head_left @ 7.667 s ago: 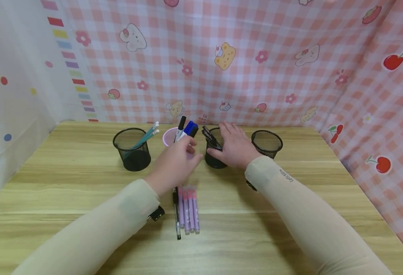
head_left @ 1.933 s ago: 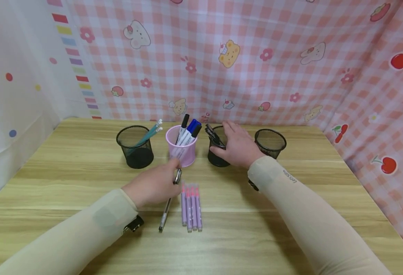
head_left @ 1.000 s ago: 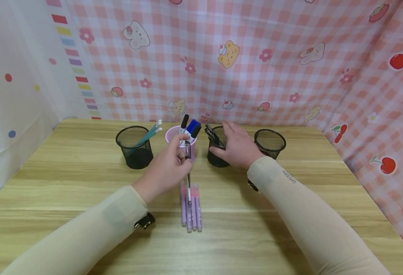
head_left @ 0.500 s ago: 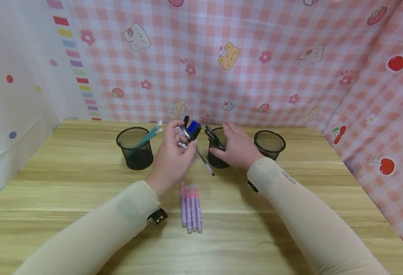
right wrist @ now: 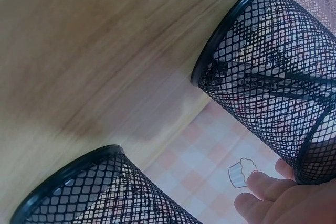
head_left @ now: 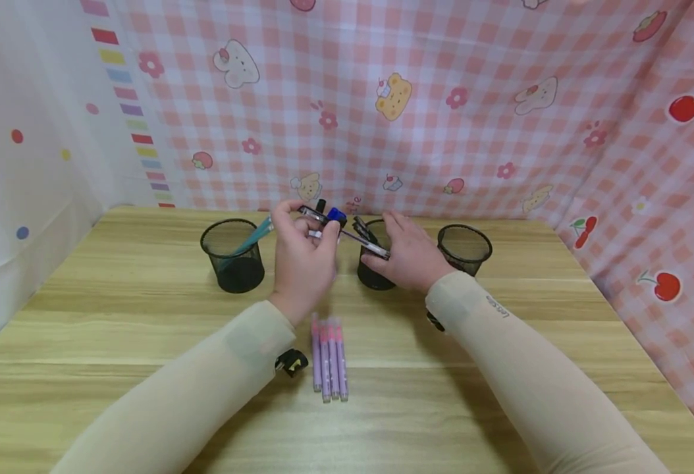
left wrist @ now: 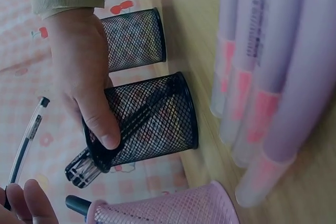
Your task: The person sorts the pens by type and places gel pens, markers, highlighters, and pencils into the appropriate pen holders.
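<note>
My left hand pinches a black-capped clear-barrel pen near its capped end. The pen slants down to the right, its far end overlapping the mouth of a black mesh pen cup in the head view. In the left wrist view the same pen is apart from that cup. My right hand holds this cup at its rim, thumb on the near side and fingers behind. Several black pens lean inside it. Behind my left hand, a pink mesh cup with markers is mostly hidden in the head view.
To the left stands a black mesh cup holding teal pencils. Another black mesh cup is at the right, partly behind my right wrist. Several purple highlighters lie side by side on the wooden table.
My left hand has picked up the black pen from the table beside the highlighters, raised it past the pink cup and swung its lower end rightward to the black cup. The right hand stays put.
</note>
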{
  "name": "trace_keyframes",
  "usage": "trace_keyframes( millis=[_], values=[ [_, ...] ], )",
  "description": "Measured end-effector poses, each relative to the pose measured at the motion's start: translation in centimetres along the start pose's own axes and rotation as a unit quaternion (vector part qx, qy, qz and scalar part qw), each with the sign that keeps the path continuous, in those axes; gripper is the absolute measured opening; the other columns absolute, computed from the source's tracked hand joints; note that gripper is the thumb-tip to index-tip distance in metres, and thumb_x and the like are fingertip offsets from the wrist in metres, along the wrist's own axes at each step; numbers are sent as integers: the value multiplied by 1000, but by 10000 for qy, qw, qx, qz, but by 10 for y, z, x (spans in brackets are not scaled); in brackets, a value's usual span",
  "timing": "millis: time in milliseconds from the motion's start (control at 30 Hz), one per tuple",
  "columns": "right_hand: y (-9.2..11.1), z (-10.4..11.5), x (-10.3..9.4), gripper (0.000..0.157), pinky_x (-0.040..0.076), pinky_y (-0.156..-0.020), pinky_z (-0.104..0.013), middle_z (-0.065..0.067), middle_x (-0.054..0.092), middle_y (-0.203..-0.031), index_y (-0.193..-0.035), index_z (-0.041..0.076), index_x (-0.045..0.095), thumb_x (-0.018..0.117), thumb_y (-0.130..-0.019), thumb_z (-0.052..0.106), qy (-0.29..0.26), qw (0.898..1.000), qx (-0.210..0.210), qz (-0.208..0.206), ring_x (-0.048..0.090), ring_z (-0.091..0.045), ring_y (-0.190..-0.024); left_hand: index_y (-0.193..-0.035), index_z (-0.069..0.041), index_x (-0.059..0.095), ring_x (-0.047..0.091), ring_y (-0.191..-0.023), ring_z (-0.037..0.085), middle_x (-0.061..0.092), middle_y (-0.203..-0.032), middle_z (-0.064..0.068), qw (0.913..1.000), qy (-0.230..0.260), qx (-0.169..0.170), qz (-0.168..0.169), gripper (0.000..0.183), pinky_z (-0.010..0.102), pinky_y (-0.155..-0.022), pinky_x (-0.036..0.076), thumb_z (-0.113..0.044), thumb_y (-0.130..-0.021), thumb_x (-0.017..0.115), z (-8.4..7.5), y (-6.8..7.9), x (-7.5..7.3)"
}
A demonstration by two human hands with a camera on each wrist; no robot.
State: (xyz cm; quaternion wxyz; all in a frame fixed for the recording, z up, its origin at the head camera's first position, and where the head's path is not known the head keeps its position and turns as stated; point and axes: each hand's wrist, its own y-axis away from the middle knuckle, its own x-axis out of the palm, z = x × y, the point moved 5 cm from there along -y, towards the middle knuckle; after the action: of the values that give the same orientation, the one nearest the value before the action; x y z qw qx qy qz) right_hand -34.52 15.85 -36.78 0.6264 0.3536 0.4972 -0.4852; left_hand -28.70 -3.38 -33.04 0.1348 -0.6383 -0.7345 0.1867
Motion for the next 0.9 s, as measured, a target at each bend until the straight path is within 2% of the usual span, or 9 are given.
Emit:
trace_keyframes(
  millis=[400,667,900],
  values=[
    [1,1,-1,103,19,-133,-52,-20,18,-175,-167,0,18,62,-99,63,1,10000,-90,34,18,-35,-163,-137,-6,26,60,-62,20,65,-96,10,9985,296,-210,-420,46,23,-54,48,-8,-106,61,7,-7,10],
    [-1,1,-1,102,19,-133,-53,-19,18,-176,-167,1,18,61,-99,63,-32,10000,-20,-4,19,-36,-163,-139,-5,29,63,-72,21,67,-109,13,9987,-132,-180,-460,44,28,-65,55,-11,-107,59,10,-8,10],
    [1,1,-1,104,21,-132,-53,-19,19,-175,-167,1,18,61,-98,66,-25,10000,-59,-11,21,-37,-162,-139,-7,33,66,-67,23,66,-105,12,9975,-581,-149,-362,45,34,-63,57,-13,-106,62,11,-7,14]
  ],
)
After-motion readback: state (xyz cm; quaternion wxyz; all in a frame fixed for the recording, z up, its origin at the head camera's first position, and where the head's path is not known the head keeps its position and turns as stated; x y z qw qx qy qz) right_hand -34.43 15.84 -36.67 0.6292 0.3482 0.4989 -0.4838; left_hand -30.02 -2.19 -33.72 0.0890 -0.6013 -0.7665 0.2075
